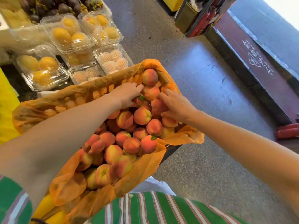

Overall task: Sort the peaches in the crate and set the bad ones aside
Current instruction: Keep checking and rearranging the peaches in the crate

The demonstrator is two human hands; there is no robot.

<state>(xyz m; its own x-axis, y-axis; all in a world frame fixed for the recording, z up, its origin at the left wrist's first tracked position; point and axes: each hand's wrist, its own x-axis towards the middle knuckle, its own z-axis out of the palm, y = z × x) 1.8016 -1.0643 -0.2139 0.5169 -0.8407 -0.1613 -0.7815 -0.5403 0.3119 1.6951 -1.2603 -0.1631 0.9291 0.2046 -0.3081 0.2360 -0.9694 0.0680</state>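
striped shirt (145, 207) – blushed peaches (131, 145) fill crate (100, 91) – left hand (127, 94), right hand (176, 105) each grip one

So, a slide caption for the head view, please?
Left hand reaches into an orange-lined crate while right hand grips one of its peaches.

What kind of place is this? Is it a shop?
Probably a fruit shop or market stall. A lined crate is full of loose peaches, clear boxes of yellow fruit are stacked beside it, and dark purple fruit is heaped behind.
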